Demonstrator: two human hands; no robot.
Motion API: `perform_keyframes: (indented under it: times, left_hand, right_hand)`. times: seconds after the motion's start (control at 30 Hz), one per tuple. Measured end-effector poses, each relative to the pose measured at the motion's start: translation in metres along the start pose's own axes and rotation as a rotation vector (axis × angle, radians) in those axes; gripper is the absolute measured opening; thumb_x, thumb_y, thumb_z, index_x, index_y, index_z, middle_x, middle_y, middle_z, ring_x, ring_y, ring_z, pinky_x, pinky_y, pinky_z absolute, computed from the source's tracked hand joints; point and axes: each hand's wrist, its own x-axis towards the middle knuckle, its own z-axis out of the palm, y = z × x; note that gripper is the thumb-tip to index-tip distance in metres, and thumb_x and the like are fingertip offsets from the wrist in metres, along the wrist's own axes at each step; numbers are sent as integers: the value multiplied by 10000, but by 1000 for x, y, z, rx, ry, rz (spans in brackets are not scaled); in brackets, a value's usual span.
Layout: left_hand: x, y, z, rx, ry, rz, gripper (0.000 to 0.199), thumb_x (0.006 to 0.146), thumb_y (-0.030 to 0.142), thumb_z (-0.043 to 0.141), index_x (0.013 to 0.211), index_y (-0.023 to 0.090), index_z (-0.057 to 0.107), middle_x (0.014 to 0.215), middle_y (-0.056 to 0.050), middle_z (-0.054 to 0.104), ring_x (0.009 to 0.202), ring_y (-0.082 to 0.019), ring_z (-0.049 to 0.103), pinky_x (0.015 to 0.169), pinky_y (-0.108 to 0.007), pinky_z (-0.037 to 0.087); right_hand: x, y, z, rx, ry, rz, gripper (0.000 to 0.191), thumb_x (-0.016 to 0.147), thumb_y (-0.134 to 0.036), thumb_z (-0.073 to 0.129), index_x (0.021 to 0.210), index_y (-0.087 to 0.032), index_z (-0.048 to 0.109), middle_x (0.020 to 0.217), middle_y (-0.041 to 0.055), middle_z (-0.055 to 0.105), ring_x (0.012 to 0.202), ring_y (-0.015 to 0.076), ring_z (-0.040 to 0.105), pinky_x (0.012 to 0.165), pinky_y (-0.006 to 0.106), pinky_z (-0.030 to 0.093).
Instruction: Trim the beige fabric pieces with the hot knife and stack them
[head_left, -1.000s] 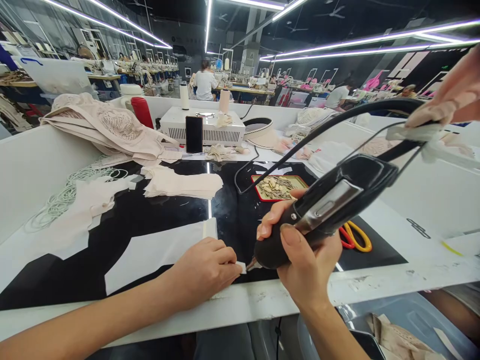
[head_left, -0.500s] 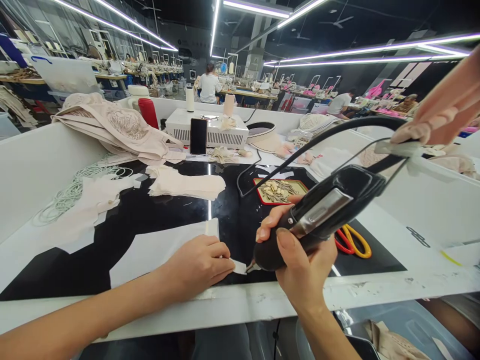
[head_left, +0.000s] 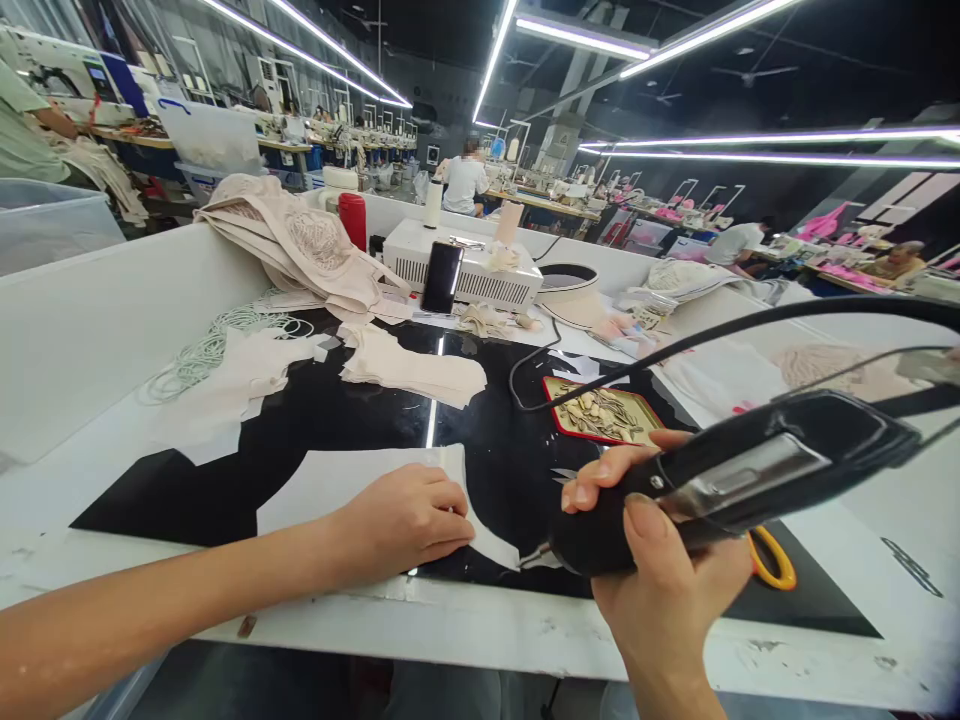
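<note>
the left hand (head_left: 420, 515) has its fingers and thumb pinched close on a white strip (head_left: 496, 545), near the front edge of the table (head_left: 480, 608). it looks like this keeps the strip from sliding. the right hand (head_left: 660, 570) is wrapped all the way round a fat black tool (head_left: 750, 470), with its thumb on top. the tool leans down to the left, maybe so its thin metal tip (head_left: 536, 558) can get to the end of the strip. the tip is at that end, but i can't tell if they touch. the tool's black cord (head_left: 712, 330) goes up over the hand, which may help it stay out of the way.

the strip is thin, pale and a bit curved, and it lies on a shiny black mat (head_left: 495, 440). its top part is by the right edge of a big white sheet (head_left: 330, 480). i can't tell if the two are joined. the sheet is flat and smooth, and the left arm hides some of it. scissors with a yellow handle (head_left: 784, 575) lie behind the right hand.
</note>
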Motion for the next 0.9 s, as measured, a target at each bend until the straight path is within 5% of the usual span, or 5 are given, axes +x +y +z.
perform_keyframes:
  times: [0.47, 0.9]
  left_hand:
    - [-2, 1, 12, 76, 66, -7, 225, 1024, 131, 598, 825, 195, 683, 884, -12, 701, 783, -159, 614, 735, -316, 468]
    - [-1, 2, 13, 91, 72, -9, 279, 995, 93, 613, 732, 188, 608, 837, -11, 668, 734, -150, 580, 677, -308, 442]
  right_hand:
    - [12, 6, 29, 45, 28, -38, 351, 799, -232, 798, 1111, -235, 636, 757, -38, 676, 565, 140, 628, 528, 291, 570]
    - [10, 15, 35, 17, 38, -12, 357, 792, -233, 785, 1109, -249, 622, 761, -46, 650, 568, 136, 618, 538, 302, 571]
